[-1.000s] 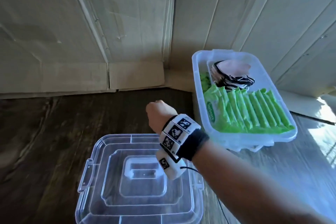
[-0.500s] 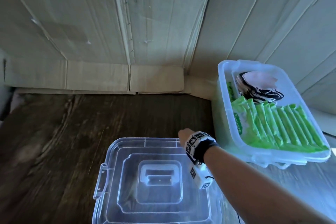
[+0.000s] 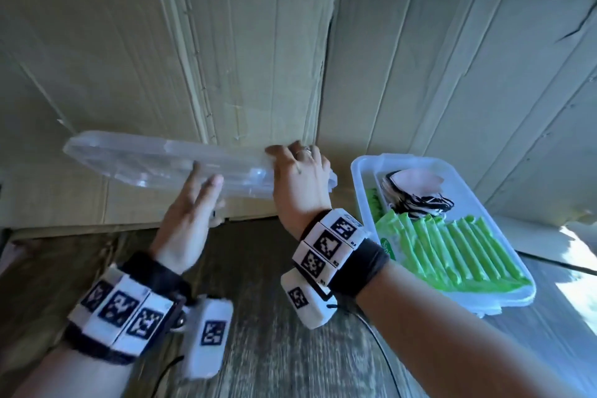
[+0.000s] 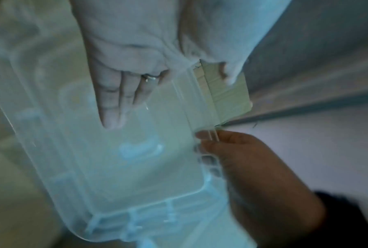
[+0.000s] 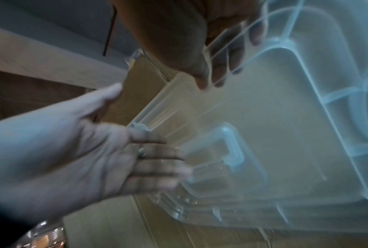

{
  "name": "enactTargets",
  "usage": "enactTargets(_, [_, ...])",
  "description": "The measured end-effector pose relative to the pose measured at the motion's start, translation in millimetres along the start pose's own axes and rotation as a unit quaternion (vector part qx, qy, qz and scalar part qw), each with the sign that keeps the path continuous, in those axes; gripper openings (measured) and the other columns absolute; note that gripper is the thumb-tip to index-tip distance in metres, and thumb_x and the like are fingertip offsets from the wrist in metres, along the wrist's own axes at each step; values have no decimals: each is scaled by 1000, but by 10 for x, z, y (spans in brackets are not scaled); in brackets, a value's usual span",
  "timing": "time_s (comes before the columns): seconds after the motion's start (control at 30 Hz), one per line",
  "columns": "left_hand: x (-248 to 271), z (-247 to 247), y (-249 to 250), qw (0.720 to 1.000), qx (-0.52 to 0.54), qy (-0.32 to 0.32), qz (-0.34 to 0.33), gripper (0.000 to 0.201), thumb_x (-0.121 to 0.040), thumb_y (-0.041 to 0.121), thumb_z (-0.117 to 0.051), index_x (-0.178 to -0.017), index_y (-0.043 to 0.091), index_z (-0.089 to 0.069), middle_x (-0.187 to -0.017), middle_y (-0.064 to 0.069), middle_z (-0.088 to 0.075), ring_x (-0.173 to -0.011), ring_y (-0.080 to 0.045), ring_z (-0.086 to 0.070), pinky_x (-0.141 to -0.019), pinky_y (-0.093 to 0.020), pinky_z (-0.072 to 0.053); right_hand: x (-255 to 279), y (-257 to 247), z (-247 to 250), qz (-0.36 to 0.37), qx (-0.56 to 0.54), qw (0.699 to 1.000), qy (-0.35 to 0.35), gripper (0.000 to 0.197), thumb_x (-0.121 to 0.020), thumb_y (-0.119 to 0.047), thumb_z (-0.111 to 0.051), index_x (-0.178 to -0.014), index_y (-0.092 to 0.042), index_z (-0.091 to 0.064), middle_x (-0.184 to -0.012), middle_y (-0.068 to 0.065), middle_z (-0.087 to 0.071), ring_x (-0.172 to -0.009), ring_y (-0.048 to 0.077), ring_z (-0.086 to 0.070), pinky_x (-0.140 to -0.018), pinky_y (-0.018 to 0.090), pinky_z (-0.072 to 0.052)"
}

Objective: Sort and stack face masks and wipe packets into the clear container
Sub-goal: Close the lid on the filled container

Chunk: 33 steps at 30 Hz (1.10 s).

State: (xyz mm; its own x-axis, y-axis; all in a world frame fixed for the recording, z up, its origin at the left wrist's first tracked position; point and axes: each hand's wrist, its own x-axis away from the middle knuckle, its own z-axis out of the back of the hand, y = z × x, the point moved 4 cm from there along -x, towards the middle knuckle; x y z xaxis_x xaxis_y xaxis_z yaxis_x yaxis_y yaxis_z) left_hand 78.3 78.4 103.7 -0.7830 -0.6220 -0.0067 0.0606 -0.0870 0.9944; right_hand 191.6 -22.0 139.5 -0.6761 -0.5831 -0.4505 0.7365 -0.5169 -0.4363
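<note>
A clear plastic lid point(image 3: 145, 158) hangs in the air, nearly level, in front of the cardboard wall. My right hand point(image 3: 300, 178) grips its right end, fingers curled over the edge. My left hand point(image 3: 190, 213) lies against the lid's near side with straight fingers. In the left wrist view the left hand point(image 4: 125, 67) is flat on the lid point(image 4: 136, 167), and the right hand point(image 4: 242, 159) pinches the rim. A white tray point(image 3: 361, 171) on the right holds a row of green wipe packets point(image 3: 452, 249) and face masks point(image 3: 416, 184). The clear container's base is out of view.
Cardboard sheets point(image 3: 226, 42) form a wall close behind the lid and beside the tray. A dark wooden table top point(image 3: 274, 317) lies below my wrists. A thin black cable point(image 3: 381, 352) runs from my right wristband.
The lid, which sat on the clear container, is now lifted toward the cardboard wall. My left hand has come into view and touches it. The view has tilted up off the container.
</note>
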Motion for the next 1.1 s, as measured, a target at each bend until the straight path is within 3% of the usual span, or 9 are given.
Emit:
enactTargets(0.1, [-232, -449, 336, 987, 163, 4, -8, 91, -68, 63, -59, -142, 20, -27, -144, -9, -42, -94, -20, -65, -72, -33, -58, 41, 54, 323, 34, 12, 991, 125, 41, -72, -1, -42, -102, -12, -67, -92, 17, -65, -79, 37, -57, -69, 39, -43])
enactTargets(0.17, [-274, -711, 459, 977, 207, 42, -31, 57, -84, 38, -66, -123, 10, -34, -121, -12, -56, -84, -21, -67, -62, -29, -59, 103, 179, 459, 41, 50, 989, 136, 40, -70, -9, -41, -99, -14, -68, -87, 13, -66, -70, 34, -59, -63, 35, -46])
enactTargets(0.27, [-319, -1013, 477, 963, 253, 83, -49, 37, -85, 8, -64, -113, 5, -42, -94, -10, -60, -72, -19, -64, -49, -24, -54, 240, 408, 629, 56, 24, 995, 78, 45, -72, -8, -56, -116, -16, -63, -104, 13, -62, -90, 35, -56, -75, 39, -43])
enactTargets(0.4, [-393, -1288, 406, 957, 278, 70, -47, 39, -72, 9, -65, -108, 11, -51, -93, -9, -60, -86, -31, -62, -57, -26, -50, 447, 876, 865, -25, -57, 998, 9, 54, -78, -53, -44, -122, -26, -59, -121, 4, -54, -113, 27, -45, -95, 41, -32])
enactTargets(0.53, [-369, -1489, 276, 965, 256, 53, -33, 44, -83, 1, -51, -126, 5, -43, -95, 8, -56, -87, -8, -59, -55, -14, -46, 580, 1753, 992, -213, -15, 977, -5, 53, -89, -43, -51, -138, -28, -38, -145, 7, -34, -132, 28, -30, -109, 43, -23])
enactTargets(0.6, [-367, -1573, 155, 963, 268, 15, -25, 54, -78, 4, -51, -131, 3, -39, -100, -6, -68, -76, -17, -66, -49, -19, -47, 681, 2078, 1033, -271, -48, 961, -13, 60, -91, -38, -52, -143, -23, -28, -149, 14, -27, -136, 29, -26, -111, 41, -22])
enactTargets(0.8, [-362, -2000, -167, 981, 175, -78, 11, 30, -89, 1, -44, -119, 0, -45, -99, -13, -72, -50, -18, -65, -44, -18, -46, 1040, 2726, 1150, -348, -72, 935, 21, 54, -90, -24, -58, -137, -9, -38, -132, 21, -50, -122, 33, -46, -93, 33, -35])
enactTargets(1.0, [-505, -2360, -543, 994, 20, -86, 59, 64, -88, 10, -62, -141, 6, -25, -139, -14, -41, -113, -19, -46, -90, -25, -36, 1395, 3146, 1169, -420, 7, 907, 23, 41, -94, -17, -47, -131, 0, -44, -119, 30, -55, -113, 41, -48, -86, 39, -37])
enactTargets(1.1, [-550, -2409, -630, 990, -9, -125, 63, 62, -90, 5, -57, -144, 8, -25, -135, -7, -43, -118, -20, -45, -84, -16, -35, 1490, 3266, 1077, -453, 40, 890, 36, 39, -95, -22, -44, -128, -2, -47, -119, 29, -55, -114, 40, -46, -93, 40, -34])
